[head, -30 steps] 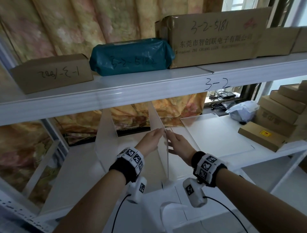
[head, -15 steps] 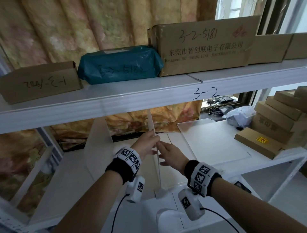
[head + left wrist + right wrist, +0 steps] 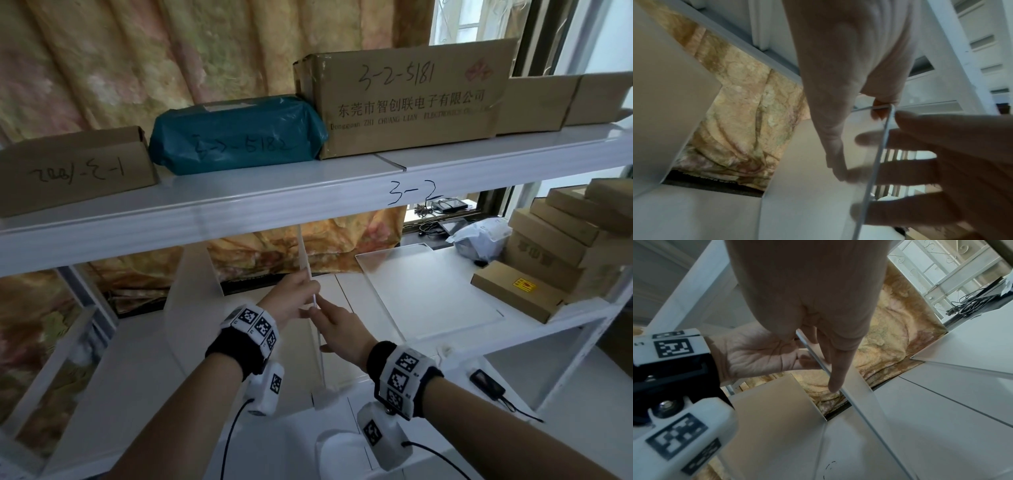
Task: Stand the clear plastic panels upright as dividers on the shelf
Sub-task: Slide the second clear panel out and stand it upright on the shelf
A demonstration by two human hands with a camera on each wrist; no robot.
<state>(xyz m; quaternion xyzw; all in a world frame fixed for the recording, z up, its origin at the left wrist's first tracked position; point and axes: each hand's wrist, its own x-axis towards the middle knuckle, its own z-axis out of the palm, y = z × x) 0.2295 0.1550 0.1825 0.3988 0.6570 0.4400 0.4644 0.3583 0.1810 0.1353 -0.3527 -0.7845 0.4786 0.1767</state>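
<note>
A clear plastic panel point(image 3: 310, 260) stands on edge on the white lower shelf point(image 3: 137, 359), nearly edge-on to me. My left hand point(image 3: 291, 298) lies flat against its left face, fingers straight point(image 3: 838, 73). My right hand point(image 3: 337, 323) presses its right face with straight, spread fingers point(image 3: 807, 296). Through the panel point(image 3: 807, 203) the right hand's fingers point(image 3: 941, 162) show. A second panel point(image 3: 191, 291) stands upright further left. A third panel point(image 3: 421, 287) lies flat on the shelf to the right.
The upper shelf point(image 3: 274, 198) marked 3-2 hangs close over the panel tops and carries cardboard boxes point(image 3: 411, 99) and a teal parcel point(image 3: 236, 133). Brown boxes point(image 3: 555, 246) are stacked at the lower shelf's right end. A small white foot point(image 3: 325, 397) sits at the panel's base.
The panel between my hands has swung from leaning to upright and edge-on. Both hands stayed on its faces and drew slightly closer together. My view rose a little.
</note>
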